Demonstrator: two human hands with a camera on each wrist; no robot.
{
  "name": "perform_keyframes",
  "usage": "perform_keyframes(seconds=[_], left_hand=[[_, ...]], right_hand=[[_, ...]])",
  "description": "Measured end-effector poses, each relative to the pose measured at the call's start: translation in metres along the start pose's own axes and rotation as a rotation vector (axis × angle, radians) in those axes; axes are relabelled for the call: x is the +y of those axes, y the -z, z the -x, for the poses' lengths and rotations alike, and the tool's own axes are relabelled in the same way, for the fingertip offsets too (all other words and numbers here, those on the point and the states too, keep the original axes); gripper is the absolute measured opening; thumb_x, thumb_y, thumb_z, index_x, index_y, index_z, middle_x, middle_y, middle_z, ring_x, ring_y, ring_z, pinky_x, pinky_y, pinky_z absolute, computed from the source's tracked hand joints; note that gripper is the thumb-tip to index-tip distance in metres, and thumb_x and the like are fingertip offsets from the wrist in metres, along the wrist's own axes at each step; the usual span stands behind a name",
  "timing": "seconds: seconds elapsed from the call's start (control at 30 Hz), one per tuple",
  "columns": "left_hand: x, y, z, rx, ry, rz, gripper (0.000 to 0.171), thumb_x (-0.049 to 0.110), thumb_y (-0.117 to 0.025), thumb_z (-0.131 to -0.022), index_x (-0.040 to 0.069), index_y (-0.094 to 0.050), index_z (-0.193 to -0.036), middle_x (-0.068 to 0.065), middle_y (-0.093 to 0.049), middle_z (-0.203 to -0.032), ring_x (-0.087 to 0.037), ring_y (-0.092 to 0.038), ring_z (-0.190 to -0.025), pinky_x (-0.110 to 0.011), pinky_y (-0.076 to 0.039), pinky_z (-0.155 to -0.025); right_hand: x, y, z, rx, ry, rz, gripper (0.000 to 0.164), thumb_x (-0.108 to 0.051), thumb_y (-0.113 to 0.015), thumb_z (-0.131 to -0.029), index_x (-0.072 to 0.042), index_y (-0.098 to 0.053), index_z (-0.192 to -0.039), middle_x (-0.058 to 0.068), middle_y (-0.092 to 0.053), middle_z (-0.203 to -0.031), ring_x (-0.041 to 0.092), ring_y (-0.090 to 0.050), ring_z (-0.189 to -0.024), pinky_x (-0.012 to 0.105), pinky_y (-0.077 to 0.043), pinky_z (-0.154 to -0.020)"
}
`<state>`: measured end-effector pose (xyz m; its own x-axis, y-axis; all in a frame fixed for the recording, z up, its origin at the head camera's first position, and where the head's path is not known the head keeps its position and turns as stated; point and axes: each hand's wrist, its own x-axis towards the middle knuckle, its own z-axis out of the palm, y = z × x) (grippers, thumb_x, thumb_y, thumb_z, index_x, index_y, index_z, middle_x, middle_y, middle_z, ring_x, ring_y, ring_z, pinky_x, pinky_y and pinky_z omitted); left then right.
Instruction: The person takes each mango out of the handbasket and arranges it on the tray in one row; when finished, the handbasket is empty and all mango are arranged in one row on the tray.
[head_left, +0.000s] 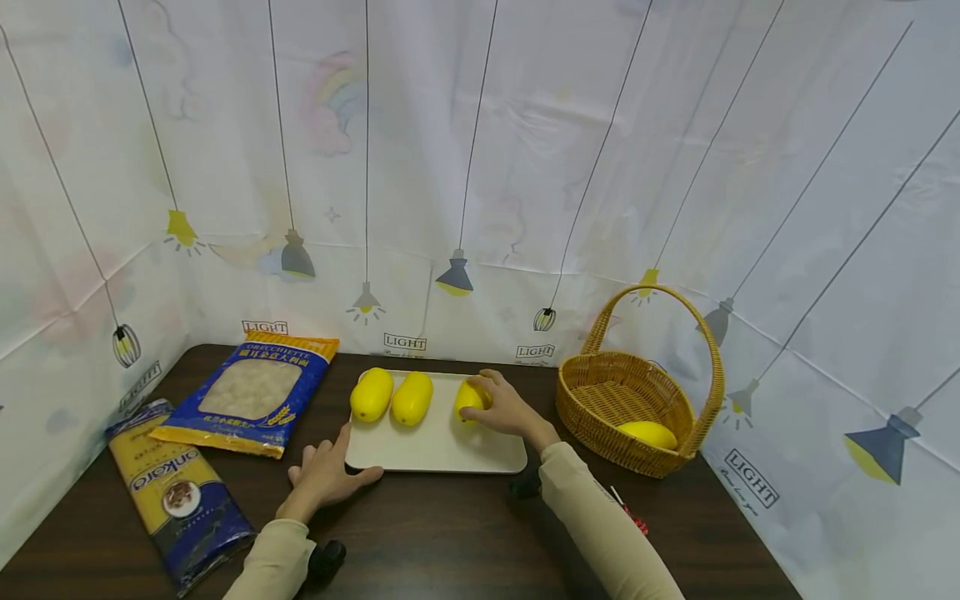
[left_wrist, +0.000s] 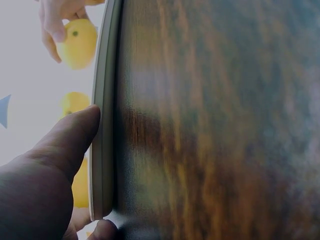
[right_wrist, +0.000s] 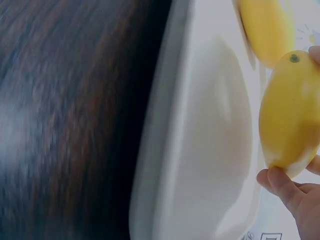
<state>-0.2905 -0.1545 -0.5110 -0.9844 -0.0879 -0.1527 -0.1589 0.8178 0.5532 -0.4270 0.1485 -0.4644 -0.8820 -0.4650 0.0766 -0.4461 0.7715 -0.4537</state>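
Note:
A cream rectangular tray bears two yellow oval fruits, one at its left end and one beside it. Over the tray's right half, my right hand holds a third yellow oval fruit; the right wrist view shows fingertips at this fruit's lower end. My left hand is spread at the tray's near-left corner, its thumb straight against the near rim. Some of its other fingers are partly hidden in the left wrist view.
Right of the tray stands a wicker basket with a tall handle and another yellow fruit inside. At left lie a blue-and-orange pasta bag and a yellow-and-blue packet. A small red item lies near the right forearm.

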Motion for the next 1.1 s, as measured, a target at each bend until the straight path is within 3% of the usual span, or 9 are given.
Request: perform_keyframes(seconds=[0.17,0.4,1.1], left_hand=[[0.0,0.0,0.0,0.005,-0.004,-0.001,0.11,0.072,-0.064,-0.071,0.019,-0.015,-0.154,-0.023,-0.047,-0.131,-0.038,-0.036,-0.108,-0.053,-0.029,-0.079],[-0.001,-0.001,-0.001,0.005,-0.001,-0.001,0.111,0.074,-0.063,-0.07,0.02,-0.015,-0.154,-0.023,-0.047,-0.132,-0.038,-0.036,-0.109,-0.053,-0.029,-0.08],[-0.001,-0.002,-0.002,0.015,-0.003,-0.001,0.11,0.073,-0.064,-0.07,0.022,-0.013,-0.154,-0.021,-0.048,-0.129,-0.037,-0.036,-0.108,-0.054,-0.028,-0.081]], right_hand=[[-0.008,-0.006,-0.003,-0.023,0.011,0.002,0.066,-0.055,-0.065,-0.08,-0.028,-0.047,-0.138,0.011,-0.029,-0.154,0.038,-0.03,-0.139,0.056,-0.036,-0.105],[-0.015,-0.013,-0.007,-0.074,0.025,-0.008,0.069,-0.054,-0.065,-0.081,-0.025,-0.046,-0.14,0.011,-0.025,-0.156,0.037,-0.036,-0.138,0.054,-0.033,-0.109],[-0.025,-0.021,-0.023,-0.115,0.078,0.033,0.068,-0.054,-0.064,-0.082,-0.026,-0.045,-0.141,0.009,-0.023,-0.158,0.034,-0.031,-0.142,0.055,-0.028,-0.113]])
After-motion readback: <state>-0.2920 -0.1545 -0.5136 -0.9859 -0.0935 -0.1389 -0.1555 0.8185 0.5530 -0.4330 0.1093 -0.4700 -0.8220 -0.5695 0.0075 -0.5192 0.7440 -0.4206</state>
